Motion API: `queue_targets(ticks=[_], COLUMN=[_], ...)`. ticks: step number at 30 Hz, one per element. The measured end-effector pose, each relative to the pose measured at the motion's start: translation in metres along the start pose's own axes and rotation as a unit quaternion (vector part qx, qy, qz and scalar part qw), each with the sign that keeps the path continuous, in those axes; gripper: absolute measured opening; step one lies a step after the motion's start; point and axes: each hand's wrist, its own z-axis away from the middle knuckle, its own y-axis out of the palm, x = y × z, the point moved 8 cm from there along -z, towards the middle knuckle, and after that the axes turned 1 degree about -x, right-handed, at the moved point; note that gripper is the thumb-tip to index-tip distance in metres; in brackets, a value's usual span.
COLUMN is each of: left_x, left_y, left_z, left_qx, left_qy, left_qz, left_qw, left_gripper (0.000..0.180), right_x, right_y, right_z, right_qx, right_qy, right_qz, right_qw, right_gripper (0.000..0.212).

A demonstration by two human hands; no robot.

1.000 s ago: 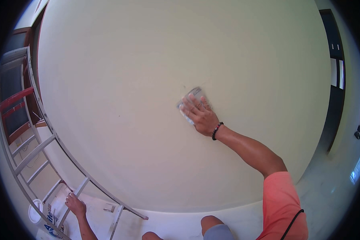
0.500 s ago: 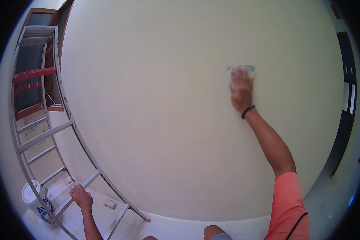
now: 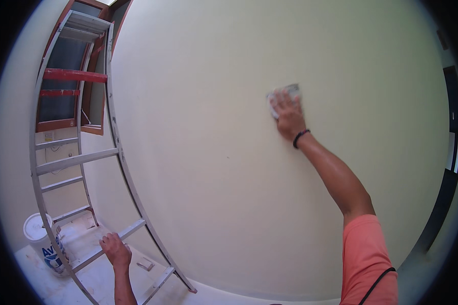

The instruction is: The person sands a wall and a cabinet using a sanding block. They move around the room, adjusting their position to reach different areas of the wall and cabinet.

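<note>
My right hand (image 3: 289, 116), with a dark band at the wrist, presses a greyish-white sheet of sandpaper (image 3: 293, 89) flat against the pale wall (image 3: 198, 127). Its fingers lie stretched over the sheet, hiding most of it; the top edge and corners stick out. At lower left, my left hand (image 3: 116, 250) is closed round a low rung of the aluminium stepladder (image 3: 76, 161). The ladder stands opened in front of the wall's left end and has a red crossbar near its top.
A white paint bucket (image 3: 38, 229) with a lid stands behind the ladder's left leg. On the whitish, dusty floor lies a small flat object (image 3: 146, 263). Behind the ladder is a brown-framed window (image 3: 61, 109). Dark panels (image 3: 440, 203) line the far right.
My right hand and the sandpaper have slid left across the wall and tilted. The view has swung left, so the ladder sits further right. My left hand stays on the rung.
</note>
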Motion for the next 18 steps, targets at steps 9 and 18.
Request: queue_targets(ticks=[9,18], left_x=[0.000,-0.001], left_y=[0.010,0.016], left_z=[-0.001,-0.008], left_qx=[-0.038,0.035], left_qy=[0.016,0.046], left_qz=[-0.021,-0.156], left_qw=[0.999,0.986], left_gripper=[0.051,0.059], right_x=[-0.262,-0.361], right_y=[-0.091,-0.222], right_z=[0.158,0.513], right_qx=[-0.096,-0.157], right_qy=[0.233,0.587], right_qz=[0.111,-0.016], right_qw=[0.961,0.794], right_gripper=[0.049,0.051])
